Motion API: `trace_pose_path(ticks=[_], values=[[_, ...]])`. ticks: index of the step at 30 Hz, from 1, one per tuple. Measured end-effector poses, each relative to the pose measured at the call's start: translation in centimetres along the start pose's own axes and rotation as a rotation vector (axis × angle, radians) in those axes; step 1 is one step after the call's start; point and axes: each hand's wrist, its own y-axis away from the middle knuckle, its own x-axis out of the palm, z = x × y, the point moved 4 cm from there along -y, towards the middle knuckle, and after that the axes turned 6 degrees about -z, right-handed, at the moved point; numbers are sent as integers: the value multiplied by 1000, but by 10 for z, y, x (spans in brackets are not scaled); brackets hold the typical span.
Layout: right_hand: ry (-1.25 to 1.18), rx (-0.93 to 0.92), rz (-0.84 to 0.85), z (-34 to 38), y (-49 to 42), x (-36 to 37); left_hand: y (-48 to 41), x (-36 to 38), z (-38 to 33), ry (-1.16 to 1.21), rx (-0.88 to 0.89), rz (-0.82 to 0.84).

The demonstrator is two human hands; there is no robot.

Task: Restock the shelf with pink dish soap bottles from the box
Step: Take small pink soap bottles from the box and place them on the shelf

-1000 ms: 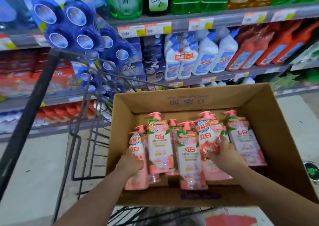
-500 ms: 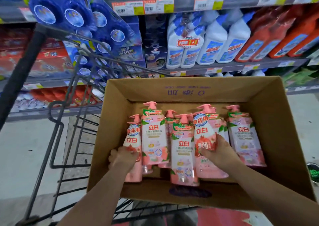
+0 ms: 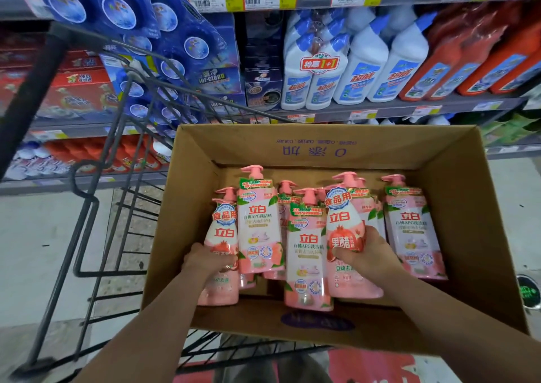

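Two bottles getting grabbed | left hand (image 3: 209,258) curling round the left-end bottle (image 3: 224,236), right hand (image 3: 370,258) round a middle bottle (image 3: 344,227), both sitting in the box (image 3: 316,148) | next: probably lifting straight up, clearing the neighbours

Matt brown cardboard box (image 3: 483,207), glossy pink plastic soap bottles (image 3: 414,230), dark metal wire cart (image 3: 96,207), glossy white plastic bottles (image 3: 363,69)
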Motion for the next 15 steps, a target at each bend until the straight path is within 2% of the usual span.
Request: trace_pose_path(ticks=[2,7,15], values=[[-13,6,-10,0,-1,0,3,-1,3,117,9,-7],[-98,14,-18,0,3,-2,21,-8,7,193,73,-63],[-312,-157,-59,51,27,-33,78,-45,-34,388,216,-72]])
